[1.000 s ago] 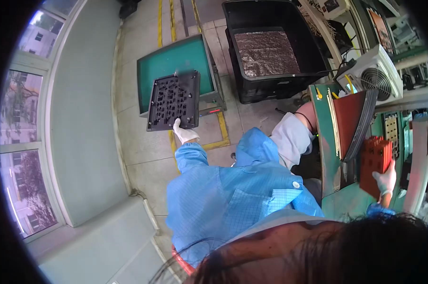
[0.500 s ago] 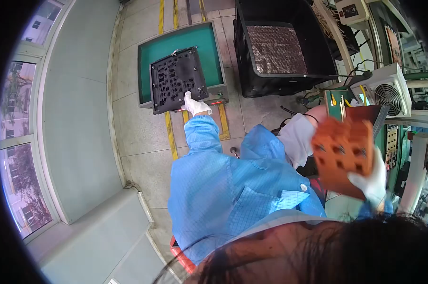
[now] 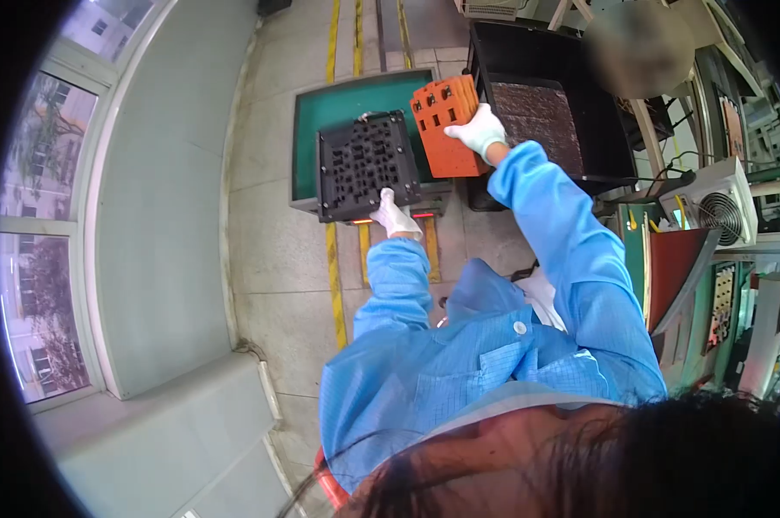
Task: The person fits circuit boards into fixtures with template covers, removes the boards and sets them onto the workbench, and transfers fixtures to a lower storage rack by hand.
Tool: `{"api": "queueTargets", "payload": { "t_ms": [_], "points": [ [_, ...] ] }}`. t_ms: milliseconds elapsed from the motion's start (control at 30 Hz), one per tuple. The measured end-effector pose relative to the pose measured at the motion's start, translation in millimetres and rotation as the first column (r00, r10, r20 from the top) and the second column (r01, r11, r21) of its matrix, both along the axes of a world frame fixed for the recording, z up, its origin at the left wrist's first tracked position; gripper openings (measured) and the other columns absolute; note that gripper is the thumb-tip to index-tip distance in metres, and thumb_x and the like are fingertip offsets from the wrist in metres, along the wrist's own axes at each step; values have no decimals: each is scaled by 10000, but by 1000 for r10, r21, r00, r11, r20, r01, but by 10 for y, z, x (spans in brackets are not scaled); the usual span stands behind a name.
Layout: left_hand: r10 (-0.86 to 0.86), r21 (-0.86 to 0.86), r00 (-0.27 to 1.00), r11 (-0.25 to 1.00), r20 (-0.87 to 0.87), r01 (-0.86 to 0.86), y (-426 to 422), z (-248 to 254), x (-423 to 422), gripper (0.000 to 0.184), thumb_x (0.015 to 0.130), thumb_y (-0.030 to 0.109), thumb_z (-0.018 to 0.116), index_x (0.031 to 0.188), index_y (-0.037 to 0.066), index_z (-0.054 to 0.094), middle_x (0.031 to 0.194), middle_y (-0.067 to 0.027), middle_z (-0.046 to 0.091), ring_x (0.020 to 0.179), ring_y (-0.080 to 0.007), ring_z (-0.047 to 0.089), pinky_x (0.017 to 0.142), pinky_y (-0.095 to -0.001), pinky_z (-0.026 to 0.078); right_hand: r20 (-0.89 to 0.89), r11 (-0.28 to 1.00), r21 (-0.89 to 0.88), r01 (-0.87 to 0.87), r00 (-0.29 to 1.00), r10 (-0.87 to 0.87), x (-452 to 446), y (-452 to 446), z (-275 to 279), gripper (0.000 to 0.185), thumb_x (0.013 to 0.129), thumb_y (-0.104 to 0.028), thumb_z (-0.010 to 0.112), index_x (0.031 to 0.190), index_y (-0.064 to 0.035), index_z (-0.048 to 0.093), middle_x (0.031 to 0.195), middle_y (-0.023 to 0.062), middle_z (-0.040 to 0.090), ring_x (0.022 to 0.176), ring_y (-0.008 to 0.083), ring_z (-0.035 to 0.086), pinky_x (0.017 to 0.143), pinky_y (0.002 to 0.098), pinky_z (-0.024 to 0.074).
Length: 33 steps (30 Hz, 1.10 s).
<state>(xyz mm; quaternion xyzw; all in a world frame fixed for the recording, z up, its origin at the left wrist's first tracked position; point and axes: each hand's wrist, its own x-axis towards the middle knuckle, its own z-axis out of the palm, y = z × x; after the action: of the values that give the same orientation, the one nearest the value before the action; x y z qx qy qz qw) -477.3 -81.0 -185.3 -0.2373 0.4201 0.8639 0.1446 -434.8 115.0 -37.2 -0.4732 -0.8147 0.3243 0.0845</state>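
Observation:
My left hand, in a white glove, is closed on the near edge of a black slotted plate, its thumb on top and the other fingers hidden beneath. The plate lies tilted over a grey-walled box with a green inside. To the right of the plate, my gloved right hand grips a stack of orange slotted plates by its right side. This stack is held upright beside the black plate, near the box's right wall.
A large black bin with a silvery-brown sheet inside stands to the right of the box. Farther right are a white unit with a fan and a bench with a reddish-brown panel. A wall with windows runs along the left.
My right hand has carried the orange stack from the far right, by the bench, leftward and forward to the black plate. My left hand keeps its grip on the plate. The camera view has shifted.

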Motion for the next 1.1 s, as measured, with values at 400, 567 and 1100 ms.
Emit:
{"api": "queueTargets", "payload": {
  "t_ms": [400,567,1100],
  "points": [
    [-31,-74,999,997,43,34,-17,73,3,671,762,135,644,1311,204,265,1207,-52,489,995,-236,552,813,-441,490,265,981,-194,-1,963,53,-497,-105,-306,917,653,-412,737,1294,60,281,1191,258,522,1065,349,561,898,381,457],
    [-97,31,991,995,96,94,-18,-204,-100,459,803,186,624,1217,129,434,1092,-54,569,940,-204,578,865,-397,472,-142,1000,-12,14,990,-16,196,-308,-475,907,703,-398,699,1348,44,241,1263,248,472,1145,354,498,970,378,404],
    [-206,214,970,961,128,176,-143,-277,-145,793,716,662,556,1165,9,567,1222,-117,558,1052,-278,533,926,-384,399,-579,898,-438,40,752,-316,2525,-553,-473,524,783,-279,656,1171,25,478,1001,132,631,895,218,618,774,325,501]
  ]
}}
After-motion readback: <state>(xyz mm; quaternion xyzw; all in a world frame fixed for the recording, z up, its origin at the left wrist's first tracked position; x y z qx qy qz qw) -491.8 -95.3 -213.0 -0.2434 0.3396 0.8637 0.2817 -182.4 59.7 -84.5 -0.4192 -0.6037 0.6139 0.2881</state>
